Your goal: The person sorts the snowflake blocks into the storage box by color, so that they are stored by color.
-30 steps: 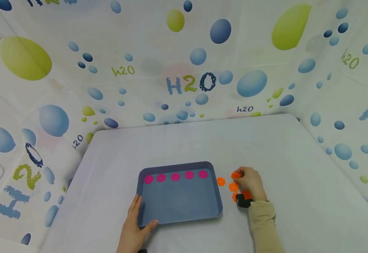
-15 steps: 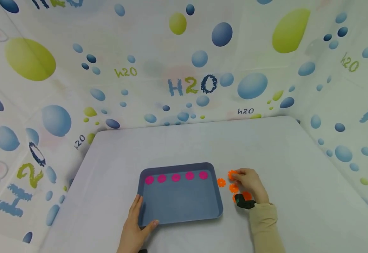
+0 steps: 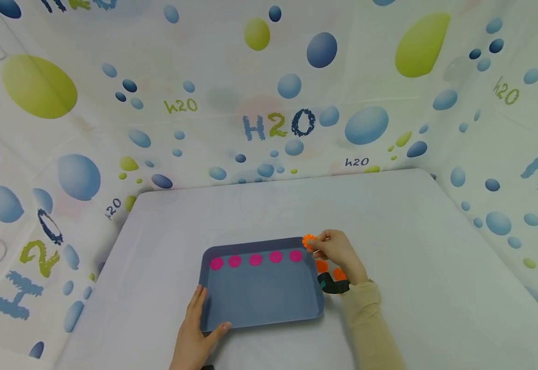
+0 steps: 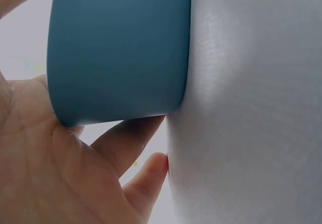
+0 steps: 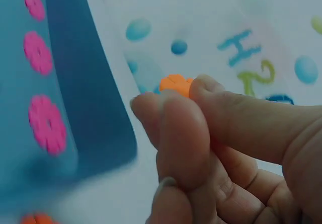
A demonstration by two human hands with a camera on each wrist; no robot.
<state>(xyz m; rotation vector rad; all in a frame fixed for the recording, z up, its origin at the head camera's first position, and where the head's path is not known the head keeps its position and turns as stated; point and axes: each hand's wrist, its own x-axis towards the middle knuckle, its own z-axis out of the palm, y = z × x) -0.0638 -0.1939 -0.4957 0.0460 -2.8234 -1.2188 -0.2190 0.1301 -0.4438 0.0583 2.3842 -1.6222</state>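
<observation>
Pinching an orange, flower-shaped disc [image 3: 309,242] near the far right corner of a blue-grey rectangular tray [image 3: 261,295], the person's right hand [image 3: 339,251] works opposite the left hand [image 3: 193,325], spread around the near left corner. Pink flower-shaped discs [image 3: 255,260] line the tray's far side; other orange discs [image 3: 339,274] lie on the white worktop [image 3: 412,231].

The head view looks forward and down over the surface [image 3: 416,231], far enough back to include the patterned backdrop [image 3: 222,61]. The left wrist view, rolled sideways, sits close to the outer wall of the tray [image 4: 118,53]. The right wrist view looks past near fingers [image 5: 183,138], sharing the tray's far right corner and the backdrop with the head view.
</observation>
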